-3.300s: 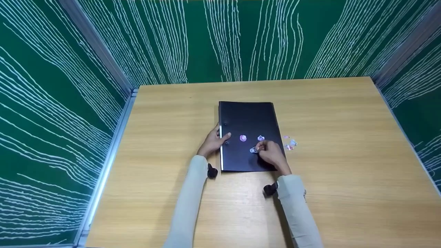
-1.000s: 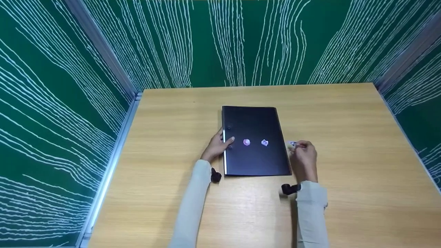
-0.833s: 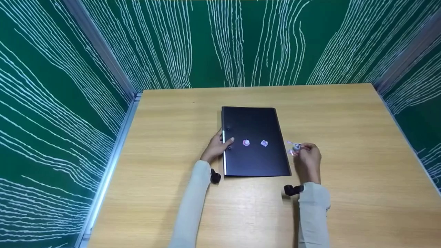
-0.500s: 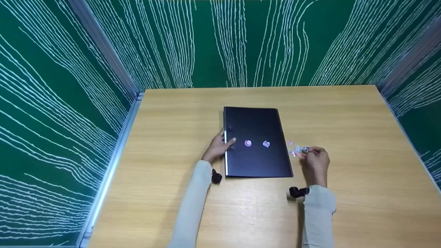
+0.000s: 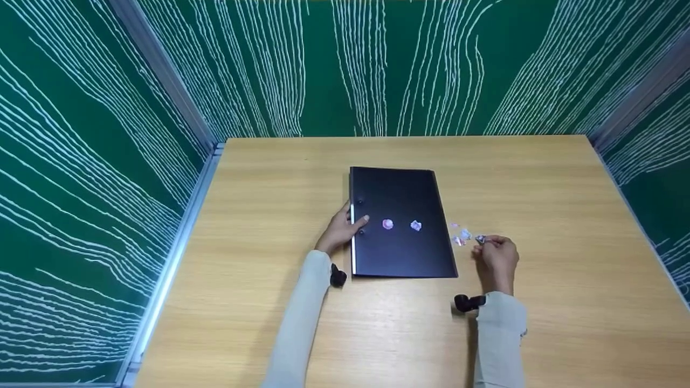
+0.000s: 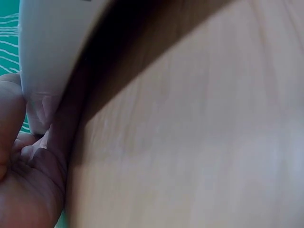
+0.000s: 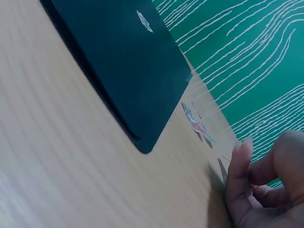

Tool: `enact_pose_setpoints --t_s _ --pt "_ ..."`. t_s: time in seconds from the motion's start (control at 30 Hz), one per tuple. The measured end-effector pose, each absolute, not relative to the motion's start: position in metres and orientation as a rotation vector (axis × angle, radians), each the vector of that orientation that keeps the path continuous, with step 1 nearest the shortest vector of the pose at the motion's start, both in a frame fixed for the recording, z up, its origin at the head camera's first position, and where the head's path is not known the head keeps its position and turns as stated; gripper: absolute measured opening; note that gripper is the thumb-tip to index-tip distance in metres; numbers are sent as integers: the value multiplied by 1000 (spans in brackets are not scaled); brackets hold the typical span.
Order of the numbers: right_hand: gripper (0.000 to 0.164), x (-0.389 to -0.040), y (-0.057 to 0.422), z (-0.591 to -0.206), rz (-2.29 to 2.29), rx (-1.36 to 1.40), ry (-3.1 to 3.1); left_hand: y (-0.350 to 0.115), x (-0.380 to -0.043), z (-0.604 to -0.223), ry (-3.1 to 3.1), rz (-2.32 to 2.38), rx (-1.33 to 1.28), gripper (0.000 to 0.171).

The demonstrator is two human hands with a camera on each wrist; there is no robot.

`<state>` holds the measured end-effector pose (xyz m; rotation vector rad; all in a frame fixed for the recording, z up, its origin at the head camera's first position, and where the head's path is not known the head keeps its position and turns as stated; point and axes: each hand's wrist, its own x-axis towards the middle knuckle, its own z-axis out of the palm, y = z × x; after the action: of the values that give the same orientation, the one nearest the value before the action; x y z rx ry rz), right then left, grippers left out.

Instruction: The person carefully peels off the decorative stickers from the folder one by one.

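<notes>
A black folder [image 5: 401, 188] lies on the table with a pink round sticker [image 5: 387, 224] and a lilac star-like sticker [image 5: 415, 226] on its cover. My left hand [image 5: 340, 229] grips the folder's left edge, thumb on the cover and fingers underneath. In the left wrist view the folder's pale spine [image 6: 52, 52] sits between thumb and fingers. Right of the folder, my right hand [image 5: 500, 257] pinches a small dark-and-white sticker [image 5: 480, 238] at the fingertips, low over the table. The right wrist view shows that sticker nearly edge-on, so its design is hidden there.
Several loose stickers [image 5: 462, 235] lie just off the folder's right edge, close to my right fingertips. The wooden table [image 5: 269, 215] is bordered by green walls [image 5: 318, 70] with white wavy lines. Each wrist carries a small black camera [image 5: 338, 276].
My right hand has moved off the folder to the loose stickers, then a little further right, with a small sticker at its fingertips. The left hand keeps its hold on the folder.
</notes>
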<state>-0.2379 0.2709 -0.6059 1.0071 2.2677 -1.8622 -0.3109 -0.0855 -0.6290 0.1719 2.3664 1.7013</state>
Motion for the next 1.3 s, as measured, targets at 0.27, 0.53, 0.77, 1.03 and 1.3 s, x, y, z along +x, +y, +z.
enact_pose_setpoints --t_s 0.27,0.53,0.77,1.03,1.3 --pt "33 -237 274 -609 -1753 1000 2345 -84 -309 -628 2389 1658 167 75" --pt "35 -235 272 -610 -1709 986 2348 -85 -308 -628 2411 1637 158 76" --pt "33 -235 272 -613 -1627 916 2497 -85 -309 -629 2365 1707 195 75" --pt "35 -235 269 -611 -1737 947 2416 -85 -311 -629 2363 1733 198 74" --pt "38 -235 270 -611 -1743 943 2385 -85 -312 -630 2396 1693 189 74"
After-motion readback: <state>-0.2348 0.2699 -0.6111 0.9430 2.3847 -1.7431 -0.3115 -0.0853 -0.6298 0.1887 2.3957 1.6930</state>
